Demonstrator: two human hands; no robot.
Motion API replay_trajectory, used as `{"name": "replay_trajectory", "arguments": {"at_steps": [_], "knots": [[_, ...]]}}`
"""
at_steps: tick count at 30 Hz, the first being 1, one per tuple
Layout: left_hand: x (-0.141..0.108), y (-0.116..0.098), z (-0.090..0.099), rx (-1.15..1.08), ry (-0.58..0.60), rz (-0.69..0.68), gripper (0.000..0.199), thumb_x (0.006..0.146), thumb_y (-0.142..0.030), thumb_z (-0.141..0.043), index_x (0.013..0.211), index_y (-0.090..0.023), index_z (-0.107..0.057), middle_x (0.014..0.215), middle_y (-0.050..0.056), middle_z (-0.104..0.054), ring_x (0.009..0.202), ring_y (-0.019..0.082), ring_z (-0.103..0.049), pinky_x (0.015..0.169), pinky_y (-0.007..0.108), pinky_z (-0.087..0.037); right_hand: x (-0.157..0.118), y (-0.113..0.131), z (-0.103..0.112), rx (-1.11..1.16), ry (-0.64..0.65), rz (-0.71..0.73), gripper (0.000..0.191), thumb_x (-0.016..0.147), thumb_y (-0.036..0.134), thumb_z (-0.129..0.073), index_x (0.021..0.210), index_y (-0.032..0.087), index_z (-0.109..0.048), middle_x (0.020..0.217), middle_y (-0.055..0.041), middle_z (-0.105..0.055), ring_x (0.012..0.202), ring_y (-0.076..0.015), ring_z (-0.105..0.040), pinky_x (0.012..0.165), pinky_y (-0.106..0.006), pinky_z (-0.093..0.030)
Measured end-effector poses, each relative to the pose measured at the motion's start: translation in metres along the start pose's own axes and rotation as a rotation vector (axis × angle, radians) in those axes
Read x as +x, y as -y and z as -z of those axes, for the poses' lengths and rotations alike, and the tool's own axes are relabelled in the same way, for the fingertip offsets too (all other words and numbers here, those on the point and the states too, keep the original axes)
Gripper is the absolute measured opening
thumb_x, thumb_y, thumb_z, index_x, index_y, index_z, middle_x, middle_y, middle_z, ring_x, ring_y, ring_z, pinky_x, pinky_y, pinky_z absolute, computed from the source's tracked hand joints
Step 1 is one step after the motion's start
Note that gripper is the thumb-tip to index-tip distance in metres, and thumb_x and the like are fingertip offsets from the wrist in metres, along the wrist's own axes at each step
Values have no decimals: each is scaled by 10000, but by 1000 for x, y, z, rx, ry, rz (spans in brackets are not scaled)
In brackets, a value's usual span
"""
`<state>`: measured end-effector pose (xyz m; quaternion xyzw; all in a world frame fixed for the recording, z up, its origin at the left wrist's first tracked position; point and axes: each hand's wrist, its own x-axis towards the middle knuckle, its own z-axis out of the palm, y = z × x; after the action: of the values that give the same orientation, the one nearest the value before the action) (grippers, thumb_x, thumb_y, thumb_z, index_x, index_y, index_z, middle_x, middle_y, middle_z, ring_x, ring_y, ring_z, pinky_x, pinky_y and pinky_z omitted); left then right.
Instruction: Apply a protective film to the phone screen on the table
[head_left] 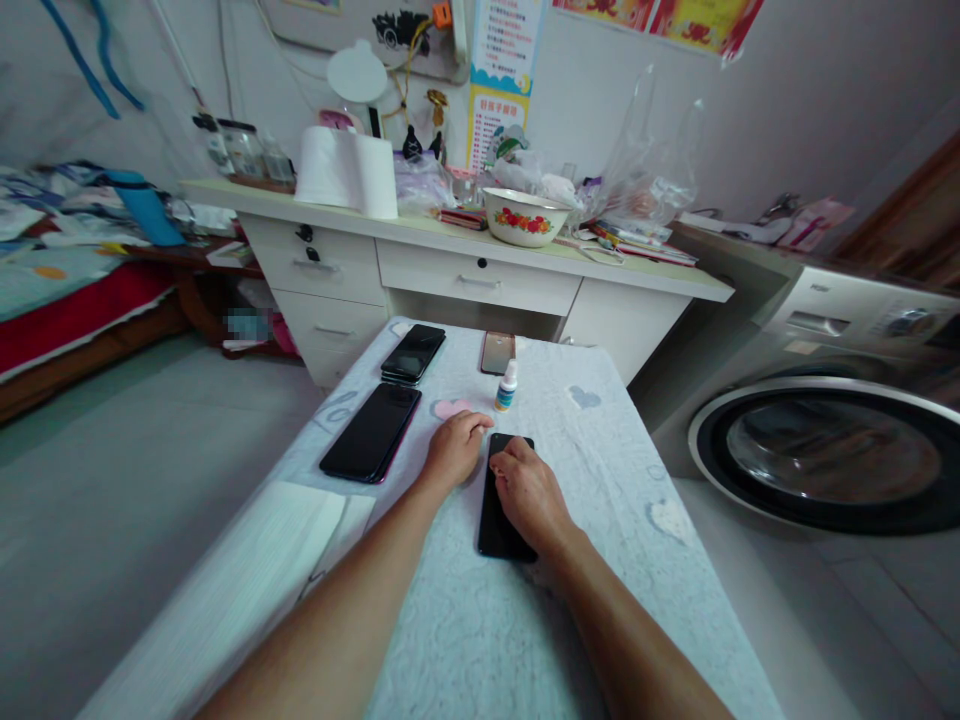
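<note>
A black phone [499, 525] lies screen up on the cloth-covered table. My right hand [527, 490] is closed on top of its upper part, fingers curled together; anything held in them is too small to make out. Just left of the phone, my left hand [456, 446] rests near its top corner, fingers bent together; what they hold, if anything, is hidden. A small white bottle [506, 388] with a blue and yellow label stands beyond my hands. Behind it lies a phone-shaped item [498, 354] with a brownish edge.
On the table's left are a large dark phone [371, 435] and a stack of phones [414, 352]. A white cloth [247, 530] lies at the left edge. Behind stands a desk [480, 265] with a flowered bowl [526, 216]; a washing machine [840, 400] is at right.
</note>
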<state>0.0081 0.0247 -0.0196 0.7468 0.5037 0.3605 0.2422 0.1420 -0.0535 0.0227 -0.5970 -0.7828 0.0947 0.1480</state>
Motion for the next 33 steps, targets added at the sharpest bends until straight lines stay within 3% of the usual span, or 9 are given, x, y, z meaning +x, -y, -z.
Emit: {"name": "replay_trajectory", "arguments": {"at_steps": [15, 23, 33], "knots": [[0, -1, 1, 0, 5, 12, 299, 817, -100, -417, 930, -185, -681, 985, 33, -694, 966, 160, -621, 887, 291, -494, -18, 5, 10, 76, 116, 170, 190, 851, 97, -469, 731, 170, -598, 855, -25, -542, 731, -113, -505, 651, -205, -367], [0, -4, 2, 22, 6, 13, 274, 817, -112, -446, 925, -191, -685, 984, 34, -692, 968, 166, -620, 889, 295, -490, -23, 6, 17, 119, 158, 268, 181, 836, 83, -475, 731, 169, -594, 845, -19, -535, 729, -108, -500, 647, -198, -366], [0, -4, 1, 26, 0, 1, 275, 815, -106, -442, 910, -191, -685, 971, 34, -681, 952, 163, -616, 875, 292, -492, -16, 6, 8, 78, 91, 165, 179, 831, 87, -477, 745, 167, -612, 842, -25, -539, 716, -109, -500, 637, -199, -360]]}}
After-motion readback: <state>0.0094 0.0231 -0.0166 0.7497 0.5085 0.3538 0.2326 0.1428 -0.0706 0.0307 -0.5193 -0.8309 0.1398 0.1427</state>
